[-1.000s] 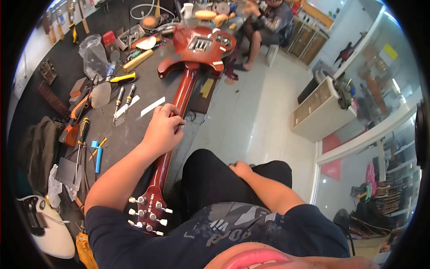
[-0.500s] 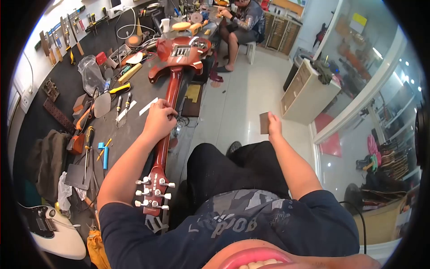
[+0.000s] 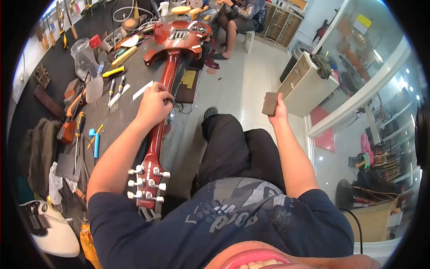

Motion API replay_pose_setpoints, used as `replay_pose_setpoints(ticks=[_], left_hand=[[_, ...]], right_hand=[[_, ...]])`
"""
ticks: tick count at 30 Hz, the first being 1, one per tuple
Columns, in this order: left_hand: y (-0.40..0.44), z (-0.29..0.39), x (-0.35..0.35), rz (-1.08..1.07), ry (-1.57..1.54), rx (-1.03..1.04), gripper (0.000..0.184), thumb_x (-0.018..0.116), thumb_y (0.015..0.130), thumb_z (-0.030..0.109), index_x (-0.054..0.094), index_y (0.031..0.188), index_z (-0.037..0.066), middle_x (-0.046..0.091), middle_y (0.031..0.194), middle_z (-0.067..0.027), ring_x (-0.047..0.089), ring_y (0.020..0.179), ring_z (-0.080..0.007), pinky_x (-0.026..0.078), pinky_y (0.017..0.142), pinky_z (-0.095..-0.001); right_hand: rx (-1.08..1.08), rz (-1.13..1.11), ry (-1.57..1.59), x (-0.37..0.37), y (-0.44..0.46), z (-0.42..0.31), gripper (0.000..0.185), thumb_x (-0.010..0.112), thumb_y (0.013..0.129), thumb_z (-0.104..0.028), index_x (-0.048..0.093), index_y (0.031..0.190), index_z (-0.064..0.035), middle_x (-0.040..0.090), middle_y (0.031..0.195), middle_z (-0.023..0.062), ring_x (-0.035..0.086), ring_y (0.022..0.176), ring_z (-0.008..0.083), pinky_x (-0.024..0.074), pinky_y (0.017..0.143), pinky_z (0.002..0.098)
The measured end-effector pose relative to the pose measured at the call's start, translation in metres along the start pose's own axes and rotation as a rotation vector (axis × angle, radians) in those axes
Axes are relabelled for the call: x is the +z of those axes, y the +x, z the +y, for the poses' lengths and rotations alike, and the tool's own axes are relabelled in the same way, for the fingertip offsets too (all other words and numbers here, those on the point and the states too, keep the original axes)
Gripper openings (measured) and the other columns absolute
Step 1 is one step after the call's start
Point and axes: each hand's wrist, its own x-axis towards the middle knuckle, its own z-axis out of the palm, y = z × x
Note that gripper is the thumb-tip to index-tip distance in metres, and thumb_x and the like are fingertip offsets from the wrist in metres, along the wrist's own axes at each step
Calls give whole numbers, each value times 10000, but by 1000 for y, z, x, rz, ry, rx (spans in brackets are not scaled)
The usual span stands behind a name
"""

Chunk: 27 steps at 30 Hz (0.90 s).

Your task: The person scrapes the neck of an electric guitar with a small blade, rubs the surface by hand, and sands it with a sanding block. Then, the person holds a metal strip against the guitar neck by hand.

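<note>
A red electric guitar (image 3: 170,69) lies face down along the dark workbench (image 3: 105,139), its neck pointing toward me and its headstock with pale tuning pegs near my body. My left hand (image 3: 154,102) rests on the middle of the neck, fingers curled together; what they hold, if anything, is hidden. Raised to the right, over the floor, my right hand (image 3: 280,112) grips a flat brown rectangular pad (image 3: 270,104). White strips (image 3: 142,90) and two screwdrivers (image 3: 116,89) lie left of the neck.
Tools, a plastic bag (image 3: 83,58) and a yellow-handled tool (image 3: 113,71) crowd the bench's left side. A white guitar (image 3: 53,233) is at lower left. Another person (image 3: 242,20) sits at the far end. A cabinet (image 3: 309,85) stands right of the floor.
My right hand has come up from my lap with the brown pad, now held higher. My left hand stays on the guitar neck. The camera view has shifted, and my legs have moved.
</note>
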Motion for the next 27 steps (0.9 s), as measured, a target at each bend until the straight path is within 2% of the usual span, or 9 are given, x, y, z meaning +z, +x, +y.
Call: replay_pose_setpoints(ticks=[4,9,14,17,19,21,23,25,27], left_hand=[[0,1,0,36,14,11,173,751,792,79,855,930,90,684,1172,-146,631,1162,-387,533,1048,-485],[5,-12,7,14,12,-21,194,701,843,81,865,940,116,683,1195,-133,625,1198,-376,522,1085,-477],[3,-1,-11,-67,-50,-68,240,785,763,111,870,986,88,679,1206,-149,636,1199,-358,535,1065,-458],[5,-4,-6,-102,-74,-98,287,816,716,110,868,996,75,677,1196,-155,648,1175,-352,544,1044,-455],[3,0,-3,-42,11,-94,258,805,728,86,861,979,73,677,1185,-147,652,1159,-352,550,1021,-453],[8,6,-4,-59,10,-135,204,820,750,107,853,951,94,655,1206,-139,619,1203,-374,534,1077,-467],[15,9,-3,-36,43,-127,187,795,746,72,838,928,77,662,1152,-141,629,1163,-367,539,1032,-471],[16,11,1,-29,47,-105,178,783,738,52,824,911,65,660,1123,-140,629,1136,-365,539,1004,-473],[15,7,0,-21,29,-68,175,786,727,45,812,900,58,649,1119,-136,619,1125,-368,535,995,-473]], right_hand=[[25,3,49,27,-26,-7,676,455,1140,-661,676,1301,-43,749,1119,152,692,960,308,575,860,451],[57,-34,207,59,-31,-47,611,499,1129,-629,685,1257,-61,745,1074,147,691,949,308,580,857,449],[-10,-57,141,121,-23,-62,590,556,1102,-594,689,1287,-50,756,1104,155,704,956,319,585,858,457],[-23,-248,16,146,-8,-30,572,606,1088,-577,693,1276,-44,769,1096,135,736,952,293,605,850,452],[40,-209,-88,156,-16,5,551,631,1082,-569,697,1276,-58,771,1094,121,743,936,271,610,851,440],[142,-149,-123,159,-18,48,508,666,1076,-549,702,1252,-73,773,1090,106,742,948,256,608,866,441],[228,-174,-96,171,-34,76,464,715,1061,-513,705,1224,-79,771,1086,99,737,973,251,605,884,439],[309,-139,-29,184,-30,113,441,826,1000,-500,658,1170,-130,712,1085,36,685,1025,203,581,882,425],[345,-80,-20,204,-25,144,483,857,970,-513,652,1187,-133,706,1120,36,681,1048,215,586,871,449]])
